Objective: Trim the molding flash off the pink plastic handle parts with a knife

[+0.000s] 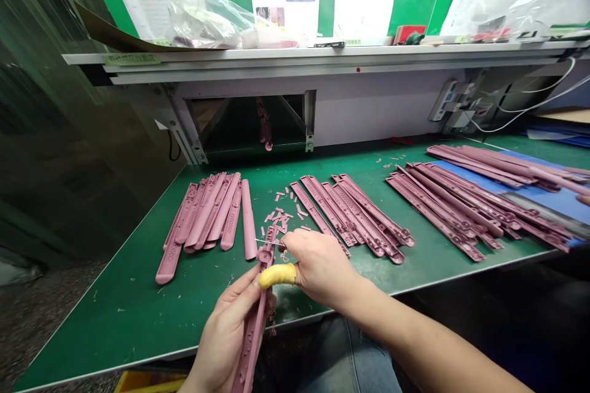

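Observation:
My left hand (230, 322) is wrapped round a long pink plastic strip (249, 350), tilted with its ribbed, hollow side facing up. Over the strip's far end, my right hand (318, 267) is closed on a small knife, whose thin pale blade (267, 241) lies across the strip. The knife's handle is hidden in my fingers. A yellow finger cot (278, 276) covers my right thumb, which presses against the strip near my left fingertips. Just beyond, small pink offcuts (279, 218) are scattered on the green tabletop (124, 301).
One pile of pink strips (207, 209) lies on the left, another pile (350, 215) right of the offcuts. More strips (456, 209) lie at the far right, partly on a blue sheet (553, 196), where someone's fingertip (584, 199) shows. A metal-edged shelf (276, 61) spans the back.

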The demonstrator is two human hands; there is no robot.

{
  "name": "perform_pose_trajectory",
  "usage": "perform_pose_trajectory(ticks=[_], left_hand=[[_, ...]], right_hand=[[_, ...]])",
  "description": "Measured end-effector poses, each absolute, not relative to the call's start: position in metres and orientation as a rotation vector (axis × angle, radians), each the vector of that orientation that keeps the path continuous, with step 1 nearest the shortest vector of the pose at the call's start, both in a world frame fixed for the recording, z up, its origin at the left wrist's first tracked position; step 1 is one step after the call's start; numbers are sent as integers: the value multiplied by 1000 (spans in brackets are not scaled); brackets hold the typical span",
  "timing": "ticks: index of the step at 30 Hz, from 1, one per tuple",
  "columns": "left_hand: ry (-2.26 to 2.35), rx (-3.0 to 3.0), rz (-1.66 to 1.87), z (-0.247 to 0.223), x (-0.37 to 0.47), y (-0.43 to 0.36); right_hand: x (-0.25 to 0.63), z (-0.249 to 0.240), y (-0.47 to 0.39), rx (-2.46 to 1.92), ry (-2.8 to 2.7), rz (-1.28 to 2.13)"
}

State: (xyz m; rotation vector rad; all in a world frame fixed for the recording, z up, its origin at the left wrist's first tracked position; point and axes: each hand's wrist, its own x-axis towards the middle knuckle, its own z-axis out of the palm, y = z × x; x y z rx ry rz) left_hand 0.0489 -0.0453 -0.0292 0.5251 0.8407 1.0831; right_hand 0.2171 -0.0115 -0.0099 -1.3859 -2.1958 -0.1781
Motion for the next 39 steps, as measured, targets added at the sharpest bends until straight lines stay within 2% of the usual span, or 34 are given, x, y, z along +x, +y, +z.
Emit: perform_pose_trajectory(ticks=[8,13,16,18,21,24,28,33,39], left_hand=[[877,599,1134,-21,55,-36],[806,609,1273,-16,51,8],[752,603,1349,-9,44,30],[738,588,1375,-3,41,35],[734,571,1354,2,40,27],[742,576,1282,3,45,3],[753,593,1189,-3,55,-37],[709,594,1162,-22,61,-61],[679,580,1197,-40,61,-59]], right_hand=[[205,-10,-41,-1277,-2309,-54],[164,-70,-115,-961,-2519,125],[161,-103,-141,-758,-2548,393],[176,-100,-135,-790,-2434,564],[207,-63,-105,-1056,-2106,845],[222,-22,-77,-1145,-1920,827],[210,5,-58,-1081,-1802,653],[192,13,-48,-1157,-1769,406],[186,9,-49,-1138,-1786,379]])
